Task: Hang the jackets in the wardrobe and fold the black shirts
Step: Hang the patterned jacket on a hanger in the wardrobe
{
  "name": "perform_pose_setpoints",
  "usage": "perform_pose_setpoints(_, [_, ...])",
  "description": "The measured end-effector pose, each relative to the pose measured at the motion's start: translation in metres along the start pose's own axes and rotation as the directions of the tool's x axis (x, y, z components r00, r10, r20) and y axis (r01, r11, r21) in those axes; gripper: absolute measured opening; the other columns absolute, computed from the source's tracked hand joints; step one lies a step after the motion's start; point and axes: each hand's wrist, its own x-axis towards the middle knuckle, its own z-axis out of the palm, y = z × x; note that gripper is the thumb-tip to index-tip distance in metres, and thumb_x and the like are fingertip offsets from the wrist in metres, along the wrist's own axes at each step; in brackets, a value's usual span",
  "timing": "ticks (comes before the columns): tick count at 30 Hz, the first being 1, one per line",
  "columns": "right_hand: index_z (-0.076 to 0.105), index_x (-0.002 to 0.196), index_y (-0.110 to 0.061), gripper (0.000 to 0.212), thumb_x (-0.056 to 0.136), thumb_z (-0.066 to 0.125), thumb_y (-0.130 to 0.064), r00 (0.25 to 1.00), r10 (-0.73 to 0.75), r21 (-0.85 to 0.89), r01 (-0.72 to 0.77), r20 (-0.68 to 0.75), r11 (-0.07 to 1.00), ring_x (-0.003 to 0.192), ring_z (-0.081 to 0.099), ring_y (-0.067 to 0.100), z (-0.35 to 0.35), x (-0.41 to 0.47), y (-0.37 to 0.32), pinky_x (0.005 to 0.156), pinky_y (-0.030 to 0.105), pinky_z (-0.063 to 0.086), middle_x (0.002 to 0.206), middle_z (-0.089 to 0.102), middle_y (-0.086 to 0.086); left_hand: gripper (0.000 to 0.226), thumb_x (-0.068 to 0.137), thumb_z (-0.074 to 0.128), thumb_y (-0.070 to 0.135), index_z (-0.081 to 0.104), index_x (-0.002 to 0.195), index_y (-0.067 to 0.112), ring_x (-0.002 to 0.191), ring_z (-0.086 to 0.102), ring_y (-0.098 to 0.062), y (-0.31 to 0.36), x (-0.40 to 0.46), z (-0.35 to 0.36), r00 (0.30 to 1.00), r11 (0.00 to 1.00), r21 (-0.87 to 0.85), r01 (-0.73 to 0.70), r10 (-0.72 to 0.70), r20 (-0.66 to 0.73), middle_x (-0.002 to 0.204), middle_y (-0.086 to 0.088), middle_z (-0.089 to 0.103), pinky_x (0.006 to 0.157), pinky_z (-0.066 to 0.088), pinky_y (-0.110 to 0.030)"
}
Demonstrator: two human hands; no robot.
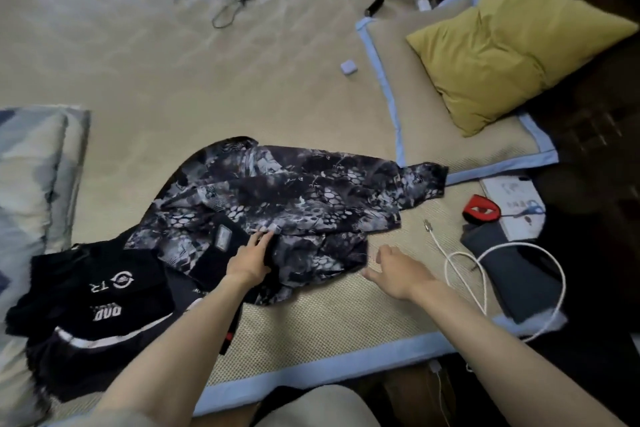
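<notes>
**Two hands at the patterned jacket, near edge of the bed**

Your left hand (251, 258) lies on the patterned jacket (291, 204), fingers curled into the fabric near a dark inner panel with a label; likely gathering it to lift. Your right hand (393, 269) hovers just beside the jacket's near hem, fingers loose, holding nothing, apparently reaching for a second grip.

Jacket is spread crumpled across the mat on the bed (207, 80), one sleeve thrown out right toward the blue-edged pillow mat. Not yet hung; no wardrobe in view.

Left of it, black shirts (93, 291) sit heaped, white print showing, unfolded; the jacket overlaps their edge, so it probably has to come off first.

Right of your arm: a white cable (464, 274) looped over a dark cloth.

Farther off: a yellow pillow (512, 48), then tangled wires and dark gadgets along the far side.
</notes>
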Motion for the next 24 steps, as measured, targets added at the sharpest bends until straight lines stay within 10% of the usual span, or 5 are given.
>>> perform_pose_setpoints(4, [0.042, 0.139, -0.009, 0.058, 0.102, 0.047, -0.053, 0.998, 0.058, 0.077, -0.059, 0.009, 0.995, 0.123, 0.056, 0.029, 0.003, -0.008, 0.017, 0.099, 0.047, 0.050, 0.144, 0.048, 0.011, 0.031, 0.097, 0.054, 0.024, 0.060, 0.127, 0.031, 0.113, 0.064, -0.030, 0.013, 0.003, -0.003, 0.992, 0.986, 0.140, -0.093, 0.104, -0.070, 0.128, 0.000, 0.068, 0.086, 0.052, -0.039])
perform_pose_setpoints(8, [0.038, 0.140, -0.012, 0.054, 0.100, 0.053, -0.045, 0.997, 0.060, 0.126, -0.054, -0.043, 0.991, 0.121, 0.057, 0.027, -0.008, -0.018, 0.017, 0.099, 0.045, 0.050, 0.147, 0.043, 0.008, 0.015, 0.096, 0.055, 0.031, 0.061, 0.109, 0.027, 0.105, 0.066, -0.032, 0.041, -0.005, -0.045, 0.941, 0.959, -0.061, -0.277, 0.258, -0.217, 0.111, 0.000, 0.072, 0.079, 0.052, -0.041])
perform_pose_setpoints(14, [0.003, 0.158, -0.036, 0.129, 0.062, 0.086, -0.062, 0.931, -0.223, 0.463, 0.340, -0.289, 0.819, 0.147, 0.032, 0.016, -0.055, -0.053, -0.037, 0.119, 0.044, 0.035, 0.167, 0.016, -0.007, 0.021, 0.097, 0.062, 0.019, 0.066, 0.117, 0.017, 0.101, 0.063, -0.012, 0.156, -0.081, -0.141, 0.613, 0.660, -0.058, -0.749, 0.657, -0.440, 0.111, 0.004, 0.070, 0.087, 0.048, -0.027])
perform_pose_setpoints(19, [0.066, 0.104, -0.033, 0.055, 0.065, 0.076, -0.070, 0.863, -0.098, 0.367, 0.311, -0.496, 0.877, 0.092, 0.070, 0.014, -0.088, -0.076, -0.022, 0.082, 0.042, 0.057, 0.093, 0.074, -0.008, 0.016, 0.095, 0.069, 0.024, 0.068, 0.110, 0.018, 0.081, 0.057, 0.007, 0.184, -0.104, -0.167, 0.560, 0.555, -0.172, -0.814, 0.669, -0.488, 0.088, 0.022, 0.061, 0.073, 0.039, -0.009])
perform_pose_setpoints(24, [0.076, 0.104, -0.027, 0.026, 0.082, 0.082, -0.038, 0.806, -0.053, 0.608, 0.485, -0.589, 0.629, 0.093, 0.071, 0.001, -0.104, -0.112, 0.002, 0.086, 0.033, 0.057, 0.097, 0.078, -0.014, 0.056, 0.086, 0.068, 0.057, 0.055, 0.130, 0.026, 0.096, 0.053, -0.005, 0.151, -0.089, -0.126, 0.650, 0.692, -0.030, -0.722, 0.662, -0.373, 0.114, 0.018, 0.061, 0.087, 0.045, -0.027])
